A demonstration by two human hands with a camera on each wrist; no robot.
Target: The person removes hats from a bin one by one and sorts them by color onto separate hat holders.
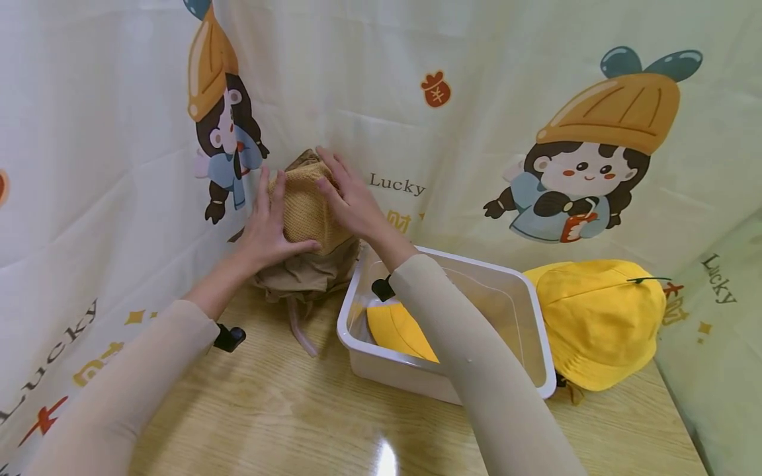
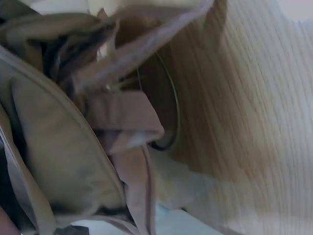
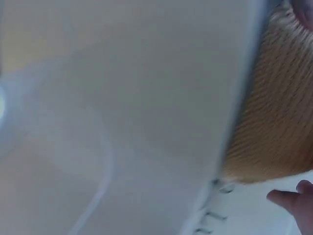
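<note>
We see the left hand (image 1: 268, 228) and the right hand (image 1: 357, 201) on opposite sides of a tan knit piece (image 1: 309, 205), probably a hat, which covers the upper front of an upright khaki backpack (image 1: 312, 270). Both hands rest against the knit with fingers extended, neither clenched nor gripping. The backpack stands on the wood-grain tabletop (image 1: 286, 410), just before the corner of a printed curtain (image 1: 357, 39); one strap (image 1: 301, 330) trails from its base. Beside it, we find a white plastic bin (image 1: 393, 380) containing a yellow piece (image 1: 401, 330), partly hidden by the right sleeve (image 1: 488, 357). At the bin's far side from the backpack sits a yellow brimmed hat (image 1: 601, 317). In the left wrist view, we observe the backpack's folds and straps, somewhat blurred.
</note>
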